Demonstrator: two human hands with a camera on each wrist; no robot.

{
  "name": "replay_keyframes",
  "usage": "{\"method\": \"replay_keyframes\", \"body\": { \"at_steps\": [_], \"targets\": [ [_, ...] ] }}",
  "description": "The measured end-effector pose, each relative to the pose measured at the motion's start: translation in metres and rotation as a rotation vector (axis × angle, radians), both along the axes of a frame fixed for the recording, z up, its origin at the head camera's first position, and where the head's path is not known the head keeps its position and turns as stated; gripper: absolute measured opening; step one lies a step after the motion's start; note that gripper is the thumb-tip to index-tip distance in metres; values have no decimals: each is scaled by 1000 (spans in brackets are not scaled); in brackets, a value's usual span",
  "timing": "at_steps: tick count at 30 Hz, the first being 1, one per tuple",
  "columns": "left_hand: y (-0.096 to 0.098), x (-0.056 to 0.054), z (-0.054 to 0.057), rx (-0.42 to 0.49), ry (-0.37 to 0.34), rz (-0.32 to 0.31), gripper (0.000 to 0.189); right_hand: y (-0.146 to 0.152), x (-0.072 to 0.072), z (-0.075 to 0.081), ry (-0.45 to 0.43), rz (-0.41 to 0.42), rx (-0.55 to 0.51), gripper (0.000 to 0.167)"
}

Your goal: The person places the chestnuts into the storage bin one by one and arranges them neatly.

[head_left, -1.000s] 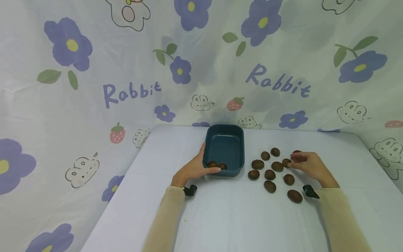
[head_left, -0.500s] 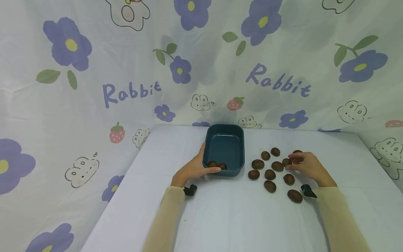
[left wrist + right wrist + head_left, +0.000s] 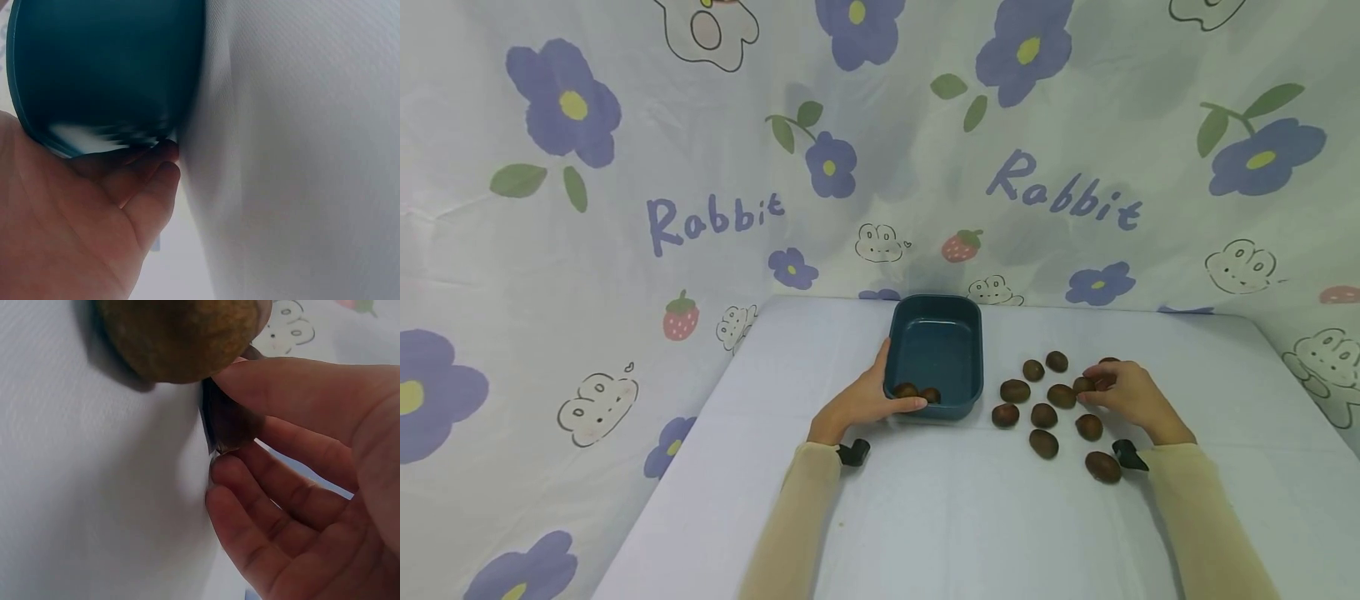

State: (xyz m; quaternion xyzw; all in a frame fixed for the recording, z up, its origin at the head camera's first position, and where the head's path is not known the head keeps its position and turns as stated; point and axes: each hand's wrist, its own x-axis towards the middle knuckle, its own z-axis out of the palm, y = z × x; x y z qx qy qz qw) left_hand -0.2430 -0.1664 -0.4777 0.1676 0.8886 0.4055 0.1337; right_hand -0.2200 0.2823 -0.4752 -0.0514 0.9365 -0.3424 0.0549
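Note:
My left hand [image 3: 861, 400] grips the near left corner of a dark teal rectangular tub [image 3: 973, 367], thumb along the near rim. In the left wrist view its fingers [image 3: 150, 194] curl against the tub's outside. Two brown egg-shaped fruits [image 3: 930, 396], kiwi-like, lie inside at the near end. On the right, my right hand [image 3: 1131, 400] pinches one brown fruit [image 3: 1083, 385] between thumb and fingers at table height. The right wrist view has this dark fruit [image 3: 234, 419] partly hidden by the thumb, with another fruit [image 3: 178, 337] large in the foreground.
Several more brown fruits [image 3: 1043, 416] lie loose on the white-covered table [image 3: 925, 517] between tub and right hand. One [image 3: 1102, 467] is nearest the right wrist, and another [image 3: 1108, 362] is half hidden behind the hand. A flower-printed curtain [image 3: 715, 150] hangs behind.
The right hand has shifted slightly left, its thumb and fingers coming in around the brown fruit. The left hand and the tub stay in place.

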Motion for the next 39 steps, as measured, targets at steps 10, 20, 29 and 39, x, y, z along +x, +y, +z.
{"method": "replay_keyframes", "body": {
  "at_steps": [10, 20, 29, 39],
  "targets": [
    [-1, 1, 1, -8, -29, 9, 136, 3, 1, 5, 25, -3, 24, 46],
    [-1, 3, 5, -12, -40, 17, 137, 2, 5, 17, 57, -11, -42, 49],
    [-3, 0, 0, -10, -32, 17, 137, -5, 9, 27, 55, 6, -82, 52],
    [0, 1, 1, 7, -25, 3, 136, -15, 14, 39, 67, 17, -107, 55]
  ]
}}
